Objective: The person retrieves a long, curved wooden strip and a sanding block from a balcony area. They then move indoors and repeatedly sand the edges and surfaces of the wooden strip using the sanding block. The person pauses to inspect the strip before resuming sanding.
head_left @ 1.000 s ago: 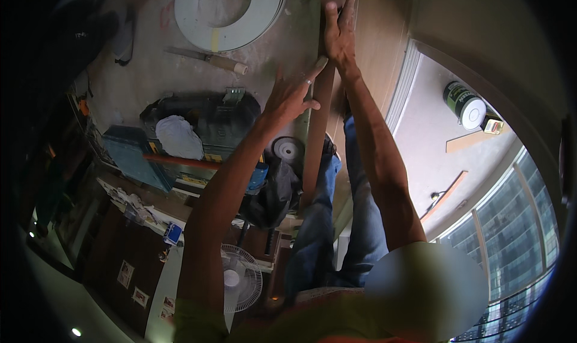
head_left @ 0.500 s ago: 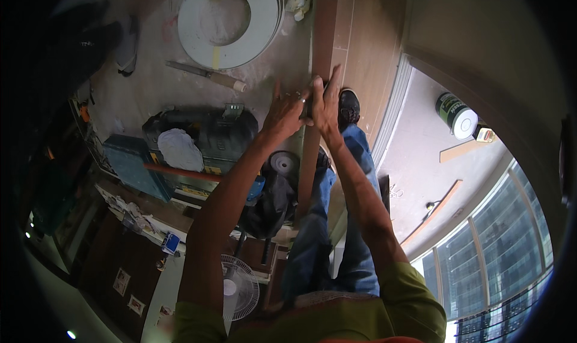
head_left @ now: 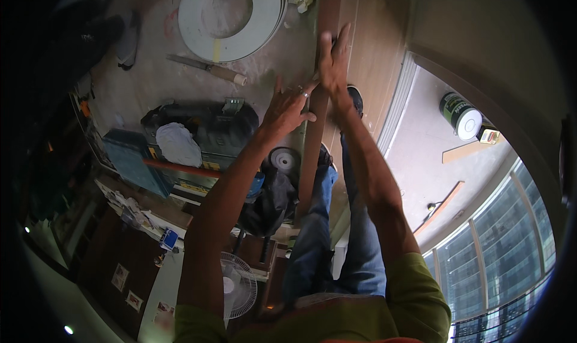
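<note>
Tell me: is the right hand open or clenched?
Open. The right hand has its thumb and fingers extended, with a gap between them, over the board. Whether it presses down, I cannot tell.

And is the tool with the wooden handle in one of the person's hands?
No, the wooden-handled tool lies near the big white ring, apart from both the left hand and the right hand.

Floor (head_left: 259,66) gap between wooden-handled tool (head_left: 225,73) and left fingers (head_left: 278,88) — coil (head_left: 267,15) beyond, black case (head_left: 231,126) nearer.
</note>
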Available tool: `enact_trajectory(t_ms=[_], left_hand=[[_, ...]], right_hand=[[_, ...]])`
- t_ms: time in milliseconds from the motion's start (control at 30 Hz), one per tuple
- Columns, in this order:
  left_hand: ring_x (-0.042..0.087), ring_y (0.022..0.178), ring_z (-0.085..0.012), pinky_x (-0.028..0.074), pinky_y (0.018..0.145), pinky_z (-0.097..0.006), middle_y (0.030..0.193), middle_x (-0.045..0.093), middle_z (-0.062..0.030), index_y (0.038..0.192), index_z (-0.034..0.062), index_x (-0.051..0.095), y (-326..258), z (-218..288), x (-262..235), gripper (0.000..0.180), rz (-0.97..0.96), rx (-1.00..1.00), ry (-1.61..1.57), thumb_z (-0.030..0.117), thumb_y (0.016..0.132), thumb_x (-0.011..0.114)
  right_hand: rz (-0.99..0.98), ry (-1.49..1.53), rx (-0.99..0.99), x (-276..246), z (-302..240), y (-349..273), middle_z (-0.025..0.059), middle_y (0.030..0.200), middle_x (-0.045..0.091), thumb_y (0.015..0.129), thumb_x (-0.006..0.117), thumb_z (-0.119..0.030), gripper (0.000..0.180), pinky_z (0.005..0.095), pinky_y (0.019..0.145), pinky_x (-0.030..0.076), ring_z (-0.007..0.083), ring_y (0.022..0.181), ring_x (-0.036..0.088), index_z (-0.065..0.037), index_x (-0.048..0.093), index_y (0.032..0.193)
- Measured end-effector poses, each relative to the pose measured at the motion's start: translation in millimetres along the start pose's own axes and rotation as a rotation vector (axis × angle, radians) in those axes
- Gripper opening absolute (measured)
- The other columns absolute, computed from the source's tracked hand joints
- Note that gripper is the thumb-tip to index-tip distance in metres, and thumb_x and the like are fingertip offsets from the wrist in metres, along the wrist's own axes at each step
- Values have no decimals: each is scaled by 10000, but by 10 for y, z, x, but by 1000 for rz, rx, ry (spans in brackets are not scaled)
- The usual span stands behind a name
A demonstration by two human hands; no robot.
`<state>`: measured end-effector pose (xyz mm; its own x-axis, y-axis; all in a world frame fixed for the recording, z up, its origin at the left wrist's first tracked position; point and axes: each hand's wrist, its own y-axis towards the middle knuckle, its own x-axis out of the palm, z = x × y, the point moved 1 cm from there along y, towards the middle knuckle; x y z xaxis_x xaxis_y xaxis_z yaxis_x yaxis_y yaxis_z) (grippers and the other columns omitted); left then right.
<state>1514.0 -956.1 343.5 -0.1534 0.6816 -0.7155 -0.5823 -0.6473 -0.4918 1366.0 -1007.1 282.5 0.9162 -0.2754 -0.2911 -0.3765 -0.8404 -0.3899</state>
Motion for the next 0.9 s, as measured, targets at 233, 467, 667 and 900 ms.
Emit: enact_trajectory(t_ms=[233, 467, 667, 900], left_hand=[[535, 1251, -348, 179, 1176, -642, 1262, 587, -200, 1555, 141, 276, -3, 49, -21, 1062, -10, -30, 45, 255, 690, 882], [486, 1327, -352, 205, 1164, -658, 1385, 520, -207, 1578, 173, 212, 31, 70, -32, 1106, 88, 46, -8, 260, 699, 877], [424, 1404, -339, 221, 1155, -673, 1481, 463, -204, 1596, 215, 159, -25, 67, -79, 1145, 44, 1, -19, 276, 707, 877], [419, 1414, -323, 171, 1181, -665, 1508, 461, -146, 1592, 219, 183, -14, 126, -125, 1119, 1, -27, 18, 259, 712, 874]], right_hand=[[-7, -39, -19, -25, 160, -597, 382, 1534, 270, 991, 508, -451, 876, 554, 1181, 228, 524, 1432, 277, 66, 91, 1561], [210, 16, -301, -46, -117, 564, 335, 1373, 490, 1000, 520, -400, 681, 466, 1059, 397, 445, 1276, 492, 29, 342, 1499], [-247, 181, -277, -686, 253, 648, 110, 1226, 608, 987, 603, -363, 402, 353, 998, 405, 224, 1164, 536, -79, 613, 1272], [-327, 203, -24, -594, 354, -39, 40, 1146, 623, 927, 712, -295, 313, 284, 930, 411, 138, 1084, 529, -71, 662, 1141]])
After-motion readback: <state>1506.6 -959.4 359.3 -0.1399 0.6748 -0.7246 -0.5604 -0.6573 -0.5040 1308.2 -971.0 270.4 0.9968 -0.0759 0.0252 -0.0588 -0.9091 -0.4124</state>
